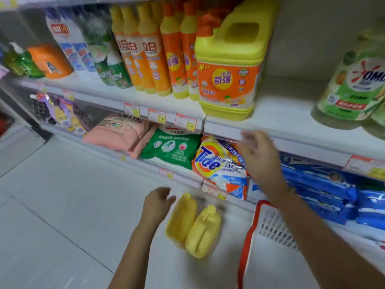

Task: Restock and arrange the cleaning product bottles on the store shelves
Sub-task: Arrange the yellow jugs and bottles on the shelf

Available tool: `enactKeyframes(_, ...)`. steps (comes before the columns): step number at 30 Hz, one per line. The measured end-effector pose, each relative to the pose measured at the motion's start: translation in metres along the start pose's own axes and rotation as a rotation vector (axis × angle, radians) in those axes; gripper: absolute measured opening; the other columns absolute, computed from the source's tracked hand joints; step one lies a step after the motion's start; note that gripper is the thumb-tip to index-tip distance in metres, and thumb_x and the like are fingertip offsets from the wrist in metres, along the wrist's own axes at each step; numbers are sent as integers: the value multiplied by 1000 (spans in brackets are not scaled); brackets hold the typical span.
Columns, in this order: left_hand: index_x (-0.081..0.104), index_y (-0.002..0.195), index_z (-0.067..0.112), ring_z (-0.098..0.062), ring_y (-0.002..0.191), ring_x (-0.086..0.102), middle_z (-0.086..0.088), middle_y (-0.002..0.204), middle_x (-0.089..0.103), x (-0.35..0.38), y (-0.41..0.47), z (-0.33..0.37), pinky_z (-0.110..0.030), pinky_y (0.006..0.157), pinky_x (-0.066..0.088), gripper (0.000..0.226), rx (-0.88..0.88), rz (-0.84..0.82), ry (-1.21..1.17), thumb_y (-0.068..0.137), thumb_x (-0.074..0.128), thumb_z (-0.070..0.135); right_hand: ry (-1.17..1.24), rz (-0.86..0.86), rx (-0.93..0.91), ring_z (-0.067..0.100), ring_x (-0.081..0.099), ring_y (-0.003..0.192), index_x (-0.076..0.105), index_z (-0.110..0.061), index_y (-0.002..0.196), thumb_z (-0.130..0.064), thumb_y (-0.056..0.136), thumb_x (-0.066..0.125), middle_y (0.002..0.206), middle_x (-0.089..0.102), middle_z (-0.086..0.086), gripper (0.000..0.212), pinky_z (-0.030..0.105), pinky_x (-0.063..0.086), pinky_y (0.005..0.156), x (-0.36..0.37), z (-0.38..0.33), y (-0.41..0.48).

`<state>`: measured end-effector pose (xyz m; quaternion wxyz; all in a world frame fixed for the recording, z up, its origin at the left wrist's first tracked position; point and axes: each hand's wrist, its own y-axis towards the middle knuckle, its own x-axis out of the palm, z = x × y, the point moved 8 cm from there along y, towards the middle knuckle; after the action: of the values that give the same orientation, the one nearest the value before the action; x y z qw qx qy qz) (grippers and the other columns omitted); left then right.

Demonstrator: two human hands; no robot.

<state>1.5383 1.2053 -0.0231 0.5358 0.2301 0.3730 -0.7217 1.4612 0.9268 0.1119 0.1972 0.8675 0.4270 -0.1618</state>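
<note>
A big yellow jug (229, 65) labelled KEON stands on the upper shelf (281, 115). Two yellow jugs (203, 232) sit on the floor, just beside my left hand (158, 203), which is loose-fingered and empty. My right hand (260, 155), fingers spread and empty, partly covers a Tide bag (216, 163). An OMO bottle (354, 84) stands far right.
</note>
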Motion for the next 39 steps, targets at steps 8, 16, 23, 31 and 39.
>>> enactKeyframes(8,48,61,17,-11,58,45,4,58,47,68,0,-62,-18,48,27,38,-55,-184,28,84,66,41,136,-602,726,17,62,78,63,-20,81,-16,79,73,86,66,2,11,31,50,74,177,153,-180)
enactKeyframes(16,45,60,10,-14,54,42,-1,57,47,75,-7,-71,-26,51,29,38,-90,-165,-44,91,60,25,395,-324,1072,26,62,80,63,0,94,-1,77,70,87,64,13,18,29,51,68,192,165,-190)
enactKeyframes(23,35,59,11,-14,55,38,0,59,37,62,-22,-69,-23,47,24,43,-144,-151,53,91,59,24,355,-352,803,15,47,52,57,-8,71,2,87,57,61,52,6,19,20,41,50,121,106,-159)
enactKeyframes(31,55,128,9,-15,98,67,-4,122,64,45,-84,28,-22,71,50,73,-10,-451,-382,74,75,54,388,-359,311,14,40,55,50,-6,53,-16,77,71,58,40,9,34,25,33,56,-31,-47,-103)
enactKeyframes(39,50,122,37,-2,101,66,7,114,69,0,-104,206,-20,76,55,47,465,-384,-864,80,71,35,706,-104,41,9,44,51,57,12,93,-24,74,59,59,42,6,42,21,37,56,-145,-134,-66)
